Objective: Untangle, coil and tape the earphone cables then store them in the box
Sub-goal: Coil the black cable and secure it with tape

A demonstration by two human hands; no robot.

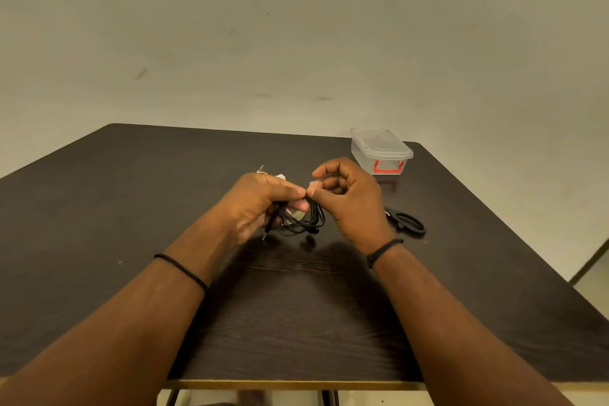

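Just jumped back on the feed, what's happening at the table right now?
A person holds a coiled black earphone cable above the dark table. The left hand grips the bundle while the right hand pinches it at the top. The clear box with a red latch sits closed at the far right, black scissors lie near the right wrist, and something white shows behind the left hand.

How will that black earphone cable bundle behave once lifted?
Likely floppy: the black earphone cable sags in loose loops below both hands. Probably light, since fingertips alone hold it. The dangling plug suggests the loops may spring apart untaped.
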